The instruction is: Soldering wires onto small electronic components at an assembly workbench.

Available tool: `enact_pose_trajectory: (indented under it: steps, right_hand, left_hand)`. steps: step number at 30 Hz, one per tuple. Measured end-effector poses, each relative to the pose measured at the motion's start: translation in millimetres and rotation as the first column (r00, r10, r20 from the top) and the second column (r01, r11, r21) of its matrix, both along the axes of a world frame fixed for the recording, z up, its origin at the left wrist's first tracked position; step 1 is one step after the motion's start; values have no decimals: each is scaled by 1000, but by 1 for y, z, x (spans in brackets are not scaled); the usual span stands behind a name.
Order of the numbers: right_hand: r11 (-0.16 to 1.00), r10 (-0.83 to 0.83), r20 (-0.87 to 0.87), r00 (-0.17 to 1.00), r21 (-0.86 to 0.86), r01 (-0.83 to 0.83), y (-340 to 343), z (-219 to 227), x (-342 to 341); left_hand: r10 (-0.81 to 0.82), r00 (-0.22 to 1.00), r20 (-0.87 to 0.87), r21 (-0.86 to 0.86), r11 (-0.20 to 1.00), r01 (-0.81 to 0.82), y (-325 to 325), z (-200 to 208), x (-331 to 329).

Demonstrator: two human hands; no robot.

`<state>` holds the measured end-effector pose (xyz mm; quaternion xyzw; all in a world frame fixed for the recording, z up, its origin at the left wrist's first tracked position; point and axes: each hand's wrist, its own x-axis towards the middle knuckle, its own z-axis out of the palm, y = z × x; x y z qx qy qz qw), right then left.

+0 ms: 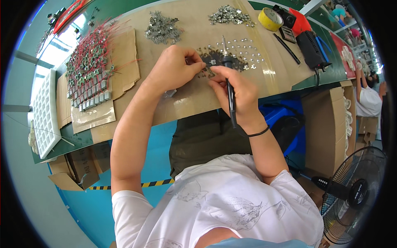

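Observation:
My right hand (241, 93) is wrapped round a soldering iron (230, 97) with a black handle, its metal tip pointing away from me. The thumb and fingers of my left hand (175, 66) are pinched together beside a dark scorched patch (217, 57) on the brown board. What they hold, if anything, is too small to make out. Between my hands, a small silvery part (213, 62) lies on the patch. Small shiny metal pieces (250, 53) are laid out in rows just right of the iron's tip.
Two heaps of metal parts, a left one (161, 28) and a right one (231, 15), lie at the back. Many assemblies with red wires (89, 70) cover cardboard on the left. Yellow tape (270, 19), a black pen-like tool (287, 48) and a black box (312, 49) sit right; a fan (351, 198) stands below.

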<state>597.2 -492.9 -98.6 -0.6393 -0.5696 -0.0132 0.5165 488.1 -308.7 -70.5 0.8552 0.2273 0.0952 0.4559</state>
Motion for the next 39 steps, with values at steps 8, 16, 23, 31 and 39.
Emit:
enact_pose_trajectory:
  steps: [8,16,23,31,39]
  right_hand:
    - [995,91,-267,959,75,-73,-17,-1,28]
    - [995,52,-484,873,99,-4,-19,-8,34]
    - [1000,-9,-520,854,16,20,-17,-4,32]
    - [1000,-27,-526,850,-2,31,-19,-5,35]
    - [1000,-19,-536,844,8,27,-18,-5,33]
  left_hand:
    - [32,988,149,272,960,-72,-9,-12,4]
    - [10,991,134,442,895,-69,-11,-15,7]
    - [17,990,137,441,894,-77,-10,-17,7]
    - [22,993,113,440,895,-70,-11,-18,11]
    - [33,994,100,453,888,-75,-12,-15,9]
